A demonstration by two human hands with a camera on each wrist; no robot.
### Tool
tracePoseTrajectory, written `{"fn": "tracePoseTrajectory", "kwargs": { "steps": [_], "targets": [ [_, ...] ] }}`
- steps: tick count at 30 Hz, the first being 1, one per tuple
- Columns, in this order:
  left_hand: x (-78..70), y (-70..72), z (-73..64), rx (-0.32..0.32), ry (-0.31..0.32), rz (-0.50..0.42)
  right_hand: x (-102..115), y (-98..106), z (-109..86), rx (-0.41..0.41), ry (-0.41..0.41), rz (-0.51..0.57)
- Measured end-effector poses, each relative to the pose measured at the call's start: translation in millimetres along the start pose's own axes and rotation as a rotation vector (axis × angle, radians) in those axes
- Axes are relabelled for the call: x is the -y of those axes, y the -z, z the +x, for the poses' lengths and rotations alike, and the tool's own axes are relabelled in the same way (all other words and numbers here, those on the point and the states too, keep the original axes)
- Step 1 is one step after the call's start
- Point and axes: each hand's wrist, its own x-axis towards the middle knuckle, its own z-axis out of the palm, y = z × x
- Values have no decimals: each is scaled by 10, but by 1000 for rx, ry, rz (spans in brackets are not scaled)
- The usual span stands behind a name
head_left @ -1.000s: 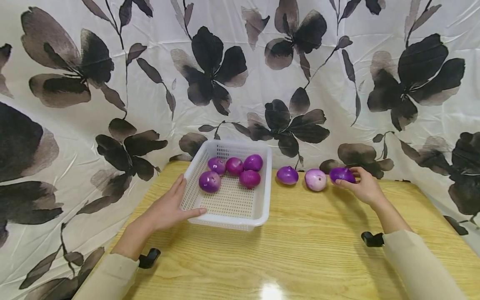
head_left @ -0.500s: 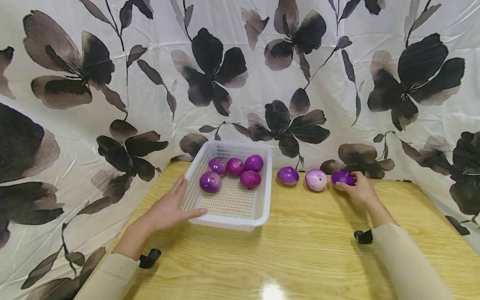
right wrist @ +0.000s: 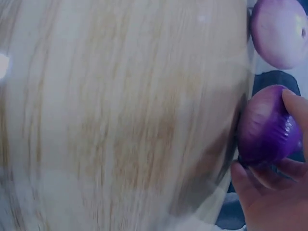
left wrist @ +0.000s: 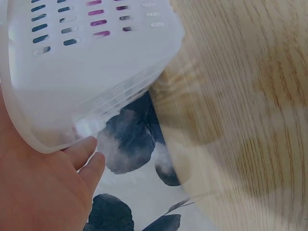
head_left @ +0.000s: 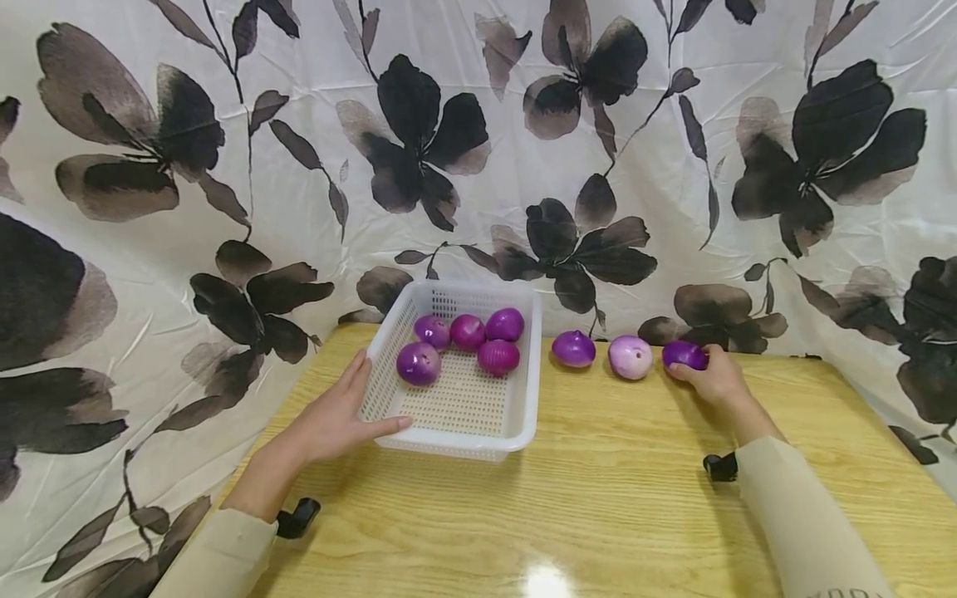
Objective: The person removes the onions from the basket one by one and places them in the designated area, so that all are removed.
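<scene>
Right grip (head_left: pixel 719 380) pinching rightmost onion (head_left: pixel 682 355), arm (head_left: pixel 794 507) outstretched; left grip (head_left: pixel 334 417) spread against white basket (head_left: pixel 456 441)

- Mid-frame, a white plastic basket (head_left: pixel 456 438), patterned with rows of slots!
- Inside it, five round onions (head_left: pixel 419 364), purple and magenta, one finely striped.
- Right of frame, a pale lilac onion (head_left: pixel 630 358) between two deep violet onions (head_left: pixel 684 355).
- Below, yellow-brown wooden table (head_left: pixel 591 498), streaky grain.
- Up top, white cloth (head_left: pixel 314 50), black-and-taupe flowers!
- Beige sleeves (head_left: pixel 224 552), lower left and right.

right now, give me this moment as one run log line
left hand: holds white basket | right hand: grips rightmost onion | in basket: five onions | on table: two more onions
</scene>
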Motion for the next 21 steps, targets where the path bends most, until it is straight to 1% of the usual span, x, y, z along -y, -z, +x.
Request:
{"fn": "tracePoseTrajectory", "kwargs": {
  "steps": [6, 14, 21],
  "targets": [
    [-6, 8, -2, 3, 3, 8, -44, 15, -2, 23, -9, -40],
    [-13, 6, 11, 5, -2, 19, -72, 18, 12, 41, -29, -34],
    [-10, 1, 2, 6, -1, 24, -86, 16, 32, 45, -21, -41]
  ]
}}
